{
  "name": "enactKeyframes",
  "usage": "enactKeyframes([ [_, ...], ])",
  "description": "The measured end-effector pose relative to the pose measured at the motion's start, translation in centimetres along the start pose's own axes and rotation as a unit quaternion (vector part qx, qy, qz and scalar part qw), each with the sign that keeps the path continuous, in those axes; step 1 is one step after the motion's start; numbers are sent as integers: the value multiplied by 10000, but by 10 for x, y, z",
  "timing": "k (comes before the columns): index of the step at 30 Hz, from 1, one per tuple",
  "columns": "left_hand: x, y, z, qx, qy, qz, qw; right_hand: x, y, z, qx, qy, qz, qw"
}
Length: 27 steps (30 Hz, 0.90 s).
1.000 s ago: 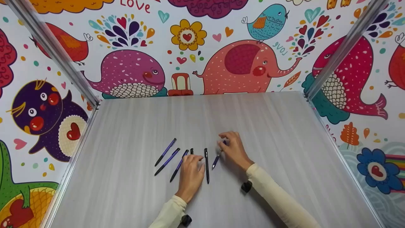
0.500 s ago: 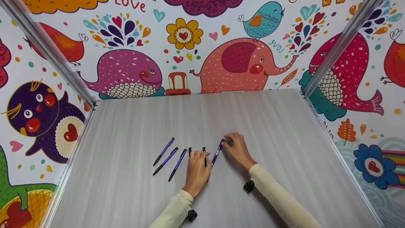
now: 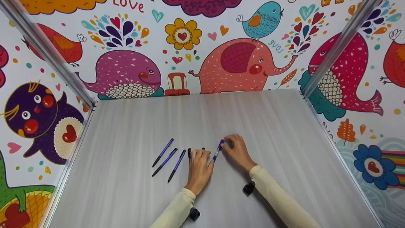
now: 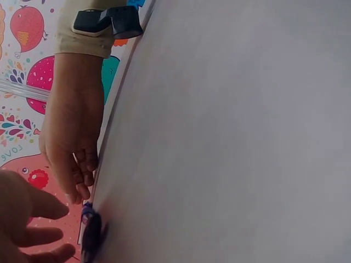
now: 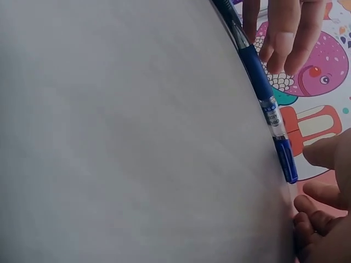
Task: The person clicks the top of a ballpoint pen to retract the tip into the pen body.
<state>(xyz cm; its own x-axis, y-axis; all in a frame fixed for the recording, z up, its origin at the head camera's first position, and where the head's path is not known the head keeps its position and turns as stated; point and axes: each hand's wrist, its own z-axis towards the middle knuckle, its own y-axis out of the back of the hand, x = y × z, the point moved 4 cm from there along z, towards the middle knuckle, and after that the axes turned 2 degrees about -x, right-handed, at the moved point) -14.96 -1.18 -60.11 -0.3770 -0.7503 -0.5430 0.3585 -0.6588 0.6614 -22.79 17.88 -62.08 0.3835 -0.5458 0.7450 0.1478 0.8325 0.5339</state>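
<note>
A blue ballpoint pen [image 3: 217, 152] with a clear band lies slanted on the table between the hands; the right wrist view shows its blue grip [image 5: 256, 72] and metal tip. My right hand [image 3: 238, 150] is at its upper end, thumb and fingertips right beside it, loosely bent and spread. My left hand [image 3: 199, 169] lies over two black pens, thumb by the blue pen's tip. Only the top of one black pen [image 3: 189, 152] and a bit of the other [image 3: 203, 148] show. In the left wrist view the left fingers [image 4: 46, 236] extend loosely, holding nothing.
Left of the hands, three purple-blue pens with black grips lie slanted side by side: one pen [image 3: 163, 153] farthest, another pen [image 3: 164, 162], and a nearer pen [image 3: 177, 166]. The grey table [image 3: 126, 126] ends at printed walls with metal corner posts [image 3: 68, 63].
My left hand has moved right, from the first black pen across to the second, covering most of both. The blue pen has shifted slightly up and right, and my right fingers have drawn off its middle.
</note>
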Motion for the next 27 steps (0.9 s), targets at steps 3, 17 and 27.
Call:
enactKeyframes([
  [3,1,-2,1,-30,-43,22,10000,2,-1,0,97,-105,-115,9998],
  [17,4,-11,-1,88,-82,346,9993,-1,-5,-1,209,-354,-215,9989],
  [27,5,-17,-6,-24,-353,590,9976,0,-7,-2,141,-185,-417,9989],
])
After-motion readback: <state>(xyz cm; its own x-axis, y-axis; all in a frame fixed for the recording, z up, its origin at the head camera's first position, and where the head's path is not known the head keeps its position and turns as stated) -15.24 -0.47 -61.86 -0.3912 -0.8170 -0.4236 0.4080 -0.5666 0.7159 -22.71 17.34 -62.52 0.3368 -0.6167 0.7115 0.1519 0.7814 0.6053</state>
